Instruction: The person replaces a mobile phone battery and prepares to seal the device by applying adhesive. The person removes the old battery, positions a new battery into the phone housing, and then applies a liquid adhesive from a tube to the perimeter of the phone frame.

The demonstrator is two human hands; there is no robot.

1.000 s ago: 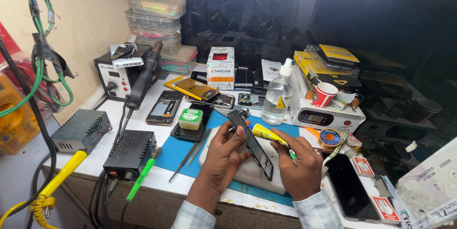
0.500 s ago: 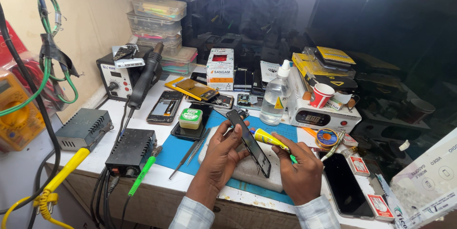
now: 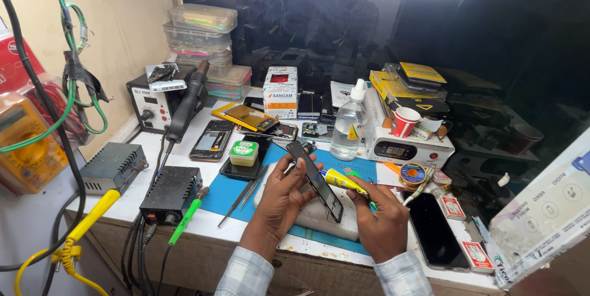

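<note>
Right now the left hand (image 3: 284,194) grips a dark phone panel (image 3: 314,180) by its edge, fingers curled round the near-left side, thumb over the top face. The panel is tilted, long axis running from upper left near the pad's far edge down to lower right toward the person. It hangs just above a white work block (image 3: 319,216), not lying flat on it as far as I can tell.

The right hand (image 3: 382,219) is closed on a yellow glue tube (image 3: 339,180), nozzle end pointing left at the panel's right edge, touching or just beside it. So the tube comes in from the right, roughly crosswise to the panel's long axis. Both hands are near; the left one carries the panel, the right one the tube.

Under the block lies a blue mat (image 3: 230,188). On it, left of the left hand: one pair of tweezers (image 3: 243,196) and one green-topped small tin (image 3: 244,153) sitting on a dark phone.

Counts further out: one clear bottle (image 3: 348,125) with a white nozzle, one red paper cup (image 3: 404,122), one solder spool (image 3: 413,174), one black phone (image 3: 435,230) flat at the right of the right hand, one white heater unit (image 3: 409,147) with a display, one hot-air station (image 3: 153,106) at far left, one green-handled iron (image 3: 185,218), one yellow meter (image 3: 24,148).
</note>
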